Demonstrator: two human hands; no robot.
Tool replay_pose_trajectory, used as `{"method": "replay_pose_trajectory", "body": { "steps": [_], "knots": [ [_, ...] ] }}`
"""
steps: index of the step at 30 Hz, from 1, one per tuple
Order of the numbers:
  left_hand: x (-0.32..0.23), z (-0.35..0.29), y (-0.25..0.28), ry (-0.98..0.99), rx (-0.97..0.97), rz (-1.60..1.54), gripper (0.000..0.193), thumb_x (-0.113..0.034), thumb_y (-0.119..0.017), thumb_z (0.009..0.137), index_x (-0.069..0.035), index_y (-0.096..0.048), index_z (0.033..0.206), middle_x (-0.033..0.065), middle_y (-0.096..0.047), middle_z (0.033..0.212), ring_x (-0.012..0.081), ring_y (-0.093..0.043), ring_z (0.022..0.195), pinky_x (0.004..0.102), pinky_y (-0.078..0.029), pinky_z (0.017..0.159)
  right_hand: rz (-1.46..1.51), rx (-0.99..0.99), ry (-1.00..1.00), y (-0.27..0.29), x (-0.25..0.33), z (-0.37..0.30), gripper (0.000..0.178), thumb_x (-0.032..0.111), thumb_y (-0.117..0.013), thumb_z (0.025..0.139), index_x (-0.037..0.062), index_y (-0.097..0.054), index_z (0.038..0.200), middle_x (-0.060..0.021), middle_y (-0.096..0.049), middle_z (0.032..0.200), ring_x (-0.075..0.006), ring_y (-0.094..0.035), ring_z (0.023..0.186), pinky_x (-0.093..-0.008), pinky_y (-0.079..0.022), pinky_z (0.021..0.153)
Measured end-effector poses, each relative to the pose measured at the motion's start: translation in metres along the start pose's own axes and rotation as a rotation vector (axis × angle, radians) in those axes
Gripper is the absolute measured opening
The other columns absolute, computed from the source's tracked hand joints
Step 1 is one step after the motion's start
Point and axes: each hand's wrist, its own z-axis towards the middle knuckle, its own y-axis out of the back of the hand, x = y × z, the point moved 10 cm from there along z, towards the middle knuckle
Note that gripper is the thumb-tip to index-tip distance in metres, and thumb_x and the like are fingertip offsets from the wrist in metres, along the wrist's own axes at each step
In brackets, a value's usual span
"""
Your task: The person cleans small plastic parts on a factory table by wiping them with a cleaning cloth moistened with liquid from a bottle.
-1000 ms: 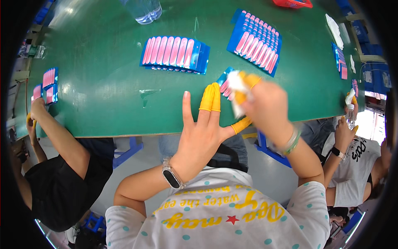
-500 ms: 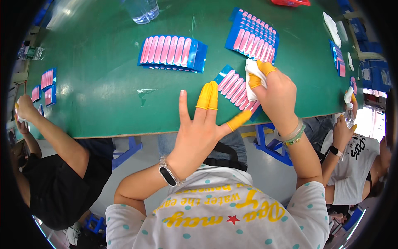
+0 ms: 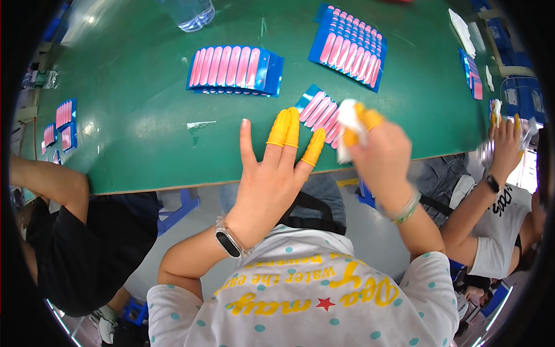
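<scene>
My right hand (image 3: 384, 162), slightly blurred, pinches a folded white cloth (image 3: 348, 113) between fingers in yellow finger cots. The cloth lies over the right part of a blue sheet with pink rounded strips (image 3: 319, 113) near the table's front edge. Just left of that sheet is my left hand (image 3: 269, 173), palm down with its fingers spread. Yellow cots cover its thumb and two of its fingers, and it holds nothing. The thumb tip comes close to the sheet's lower left side; whether it touches cannot be told.
On the green table (image 3: 133, 139), a stack of similar blue sheets (image 3: 228, 68) lies ahead, with another stack (image 3: 350, 49) farther right. A clear bottle (image 3: 195, 14) stands at the far edge. A co-worker's arm (image 3: 49, 176) is at left; another co-worker's hand (image 3: 507, 144) is at right.
My right hand and the cloth have moved slightly down toward me along the sheet. My left thumb has drawn in from the sheet's lower edge. Both co-workers' arms have shifted.
</scene>
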Motion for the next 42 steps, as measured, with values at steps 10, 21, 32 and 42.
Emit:
{"method": "replay_pose_trajectory", "body": {
  "steps": [10, 21, 32, 42],
  "knots": [
    [0.001, -0.001, 0.002, 0.027, -0.035, -0.087, 0.071, -0.036, -0.073, 0.078, -0.028, -0.048, 0.144, 0.0234, -0.041, 0.144, 0.0329, -0.043, 0.132, 0.0740, -0.016, 0.109, 0.018, 0.018, -0.124, 0.005, -0.026, -0.007, 0.030, 0.018, -0.078, 0.075, 0.0035, -0.066, 0.099, -0.0100, -0.062, 0.074, -0.0294, -0.061, 0.063, -0.0394, -0.049, 0.056],
    [0.000, -0.002, 0.004, 0.023, -0.012, -0.030, 0.072, -0.033, -0.074, 0.077, -0.033, -0.048, 0.144, 0.0237, -0.042, 0.144, 0.0329, -0.044, 0.131, 0.0738, -0.016, 0.109, 0.235, 0.143, -0.080, 0.009, 0.015, -0.033, 0.036, 0.015, -0.078, 0.069, 0.0024, -0.067, 0.101, -0.0136, -0.063, 0.077, -0.0318, -0.062, 0.067, -0.0429, -0.050, 0.060],
    [-0.004, -0.002, 0.002, -0.010, -0.036, 0.025, 0.068, -0.034, -0.074, 0.077, -0.046, -0.050, 0.140, 0.0244, -0.043, 0.141, 0.0343, -0.043, 0.132, 0.0738, -0.018, 0.108, 0.003, 0.134, -0.054, 0.013, 0.015, -0.040, 0.045, 0.016, -0.079, 0.067, 0.0026, -0.064, 0.107, -0.0109, -0.062, 0.081, -0.0294, -0.059, 0.065, -0.0409, -0.047, 0.058],
    [-0.004, 0.000, 0.001, 0.002, -0.007, 0.023, 0.070, -0.033, -0.075, 0.076, -0.046, -0.050, 0.140, 0.0260, -0.041, 0.142, 0.0357, -0.042, 0.132, 0.0728, -0.017, 0.109, 0.096, 0.066, -0.255, 0.021, -0.033, -0.023, 0.035, 0.015, -0.078, 0.072, 0.0015, -0.068, 0.102, -0.0150, -0.066, 0.082, -0.0328, -0.063, 0.066, -0.0420, -0.050, 0.058]
  ]
}}
